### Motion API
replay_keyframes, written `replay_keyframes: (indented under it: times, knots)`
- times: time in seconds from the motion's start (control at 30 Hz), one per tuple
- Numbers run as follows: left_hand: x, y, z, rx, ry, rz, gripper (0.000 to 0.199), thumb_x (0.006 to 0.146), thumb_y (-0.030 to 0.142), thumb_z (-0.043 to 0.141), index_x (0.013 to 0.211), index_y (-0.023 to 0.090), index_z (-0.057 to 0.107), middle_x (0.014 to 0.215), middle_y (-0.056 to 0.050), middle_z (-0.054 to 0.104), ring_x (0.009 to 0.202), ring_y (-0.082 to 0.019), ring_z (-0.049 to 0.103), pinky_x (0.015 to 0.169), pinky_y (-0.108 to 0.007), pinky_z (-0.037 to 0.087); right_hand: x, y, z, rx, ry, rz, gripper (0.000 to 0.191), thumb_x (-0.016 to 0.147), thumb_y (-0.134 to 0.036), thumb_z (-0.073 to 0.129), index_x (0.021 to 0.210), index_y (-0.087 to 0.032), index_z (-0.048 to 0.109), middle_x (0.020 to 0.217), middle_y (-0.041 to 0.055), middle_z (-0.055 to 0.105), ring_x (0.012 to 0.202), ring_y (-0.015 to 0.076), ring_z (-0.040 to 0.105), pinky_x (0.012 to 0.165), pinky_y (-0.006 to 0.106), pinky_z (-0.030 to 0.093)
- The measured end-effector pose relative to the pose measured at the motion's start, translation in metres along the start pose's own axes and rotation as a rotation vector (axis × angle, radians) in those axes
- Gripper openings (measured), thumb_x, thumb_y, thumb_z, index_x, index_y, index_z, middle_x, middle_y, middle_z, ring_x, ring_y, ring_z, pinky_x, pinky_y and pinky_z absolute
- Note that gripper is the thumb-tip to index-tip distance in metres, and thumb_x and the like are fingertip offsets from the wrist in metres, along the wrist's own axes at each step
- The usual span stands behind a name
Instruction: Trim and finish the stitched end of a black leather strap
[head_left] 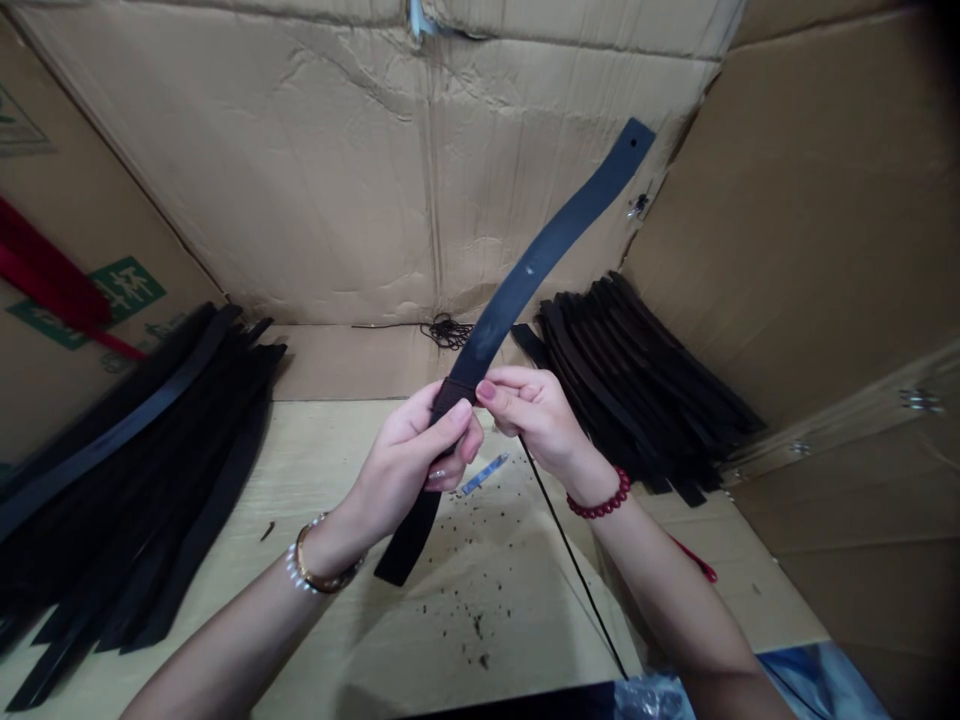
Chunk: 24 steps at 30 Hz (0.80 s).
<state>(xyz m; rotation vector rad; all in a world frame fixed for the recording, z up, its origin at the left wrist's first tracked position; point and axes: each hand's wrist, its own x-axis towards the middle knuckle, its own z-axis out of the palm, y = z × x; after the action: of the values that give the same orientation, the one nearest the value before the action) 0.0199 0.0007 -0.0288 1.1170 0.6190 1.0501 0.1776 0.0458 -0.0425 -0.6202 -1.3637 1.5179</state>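
A long, slightly curved black strip [517, 275] slants up to the right in front of me, with a small hole near its far end. My left hand [420, 445] is closed around its lower part. Dark cord [455, 395] appears wound around the strip just above my left thumb. Thumb and forefinger of my right hand [536, 415] pinch together at the strip's right edge, beside the winding. From under that hand a thin black cord [574, 550] runs down to the table's front edge. What lies between the right fingertips is mostly hidden, but it appears to be this cord.
Piles of similar black strips lie at left [202, 490] and right [637, 380]. Cardboard walls [337, 180] enclose the table [315, 640]. A tangle of black cord [448, 332] lies at the back. A small blue-and-white object [485, 474] and dark crumbs lie beneath my hands.
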Motion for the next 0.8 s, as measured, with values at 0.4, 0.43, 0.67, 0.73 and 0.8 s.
replay_keyframes:
  times: [0.4,0.43,0.67,0.73,0.8]
  knots:
    - [0.0009,0.0009,-0.0001,0.074,0.133,-0.001,0.045,0.096,0.054,0.052,0.071,0.016,0.052,0.048,0.004,0.042,0.037,-0.004,0.026,0.034,-0.016,0.021,-0.0005,0.0021,0.0023,0.005,0.060,0.013,0.032,0.072,-0.040,0.084,0.089,-0.015,0.074,0.055,-0.0060,0.051,0.043,0.0027,0.018,0.038,0.023,0.010]
    - [0.0011,0.0009,0.0000,0.078,0.141,0.003,0.046,0.095,0.054,0.053,0.070,0.016,0.053,0.048,0.003,0.043,0.036,-0.004,0.026,0.034,-0.015,0.022,-0.0002,0.0028,0.0022,0.011,0.060,0.011,0.032,0.072,-0.041,0.083,0.088,-0.016,0.074,0.055,-0.0060,0.051,0.043,0.0028,0.018,0.038,0.023,0.010]
    - [0.0011,-0.0010,-0.0055,0.109,0.005,-0.056,0.062,0.091,0.074,0.039,0.073,0.017,0.056,0.041,0.001,0.051,0.026,-0.007,0.035,0.027,-0.016,0.030,0.0017,0.0040,-0.0036,0.048,-0.053,0.075,0.035,0.071,-0.043,0.084,0.088,-0.014,0.072,0.057,-0.0039,0.057,0.042,0.0025,0.024,0.039,0.022,0.011]
    - [0.0009,-0.0024,-0.0077,0.111,-0.040,-0.070,0.065,0.088,0.079,0.036,0.080,0.018,0.057,0.045,-0.001,0.058,0.025,-0.010,0.040,0.026,-0.019,0.035,0.0014,0.0062,-0.0029,0.071,-0.132,0.073,0.040,0.074,-0.046,0.081,0.097,-0.014,0.073,0.055,-0.0045,0.056,0.042,0.0033,0.025,0.039,0.022,0.011]
    - [0.0014,-0.0046,-0.0096,0.113,-0.081,-0.111,0.070,0.085,0.083,0.030,0.081,0.018,0.057,0.043,-0.002,0.058,0.024,-0.012,0.042,0.025,-0.021,0.037,0.0012,0.0097,-0.0001,0.112,-0.186,0.059,0.043,0.076,-0.048,0.078,0.102,-0.014,0.073,0.055,-0.0048,0.056,0.042,0.0033,0.024,0.039,0.023,0.010]
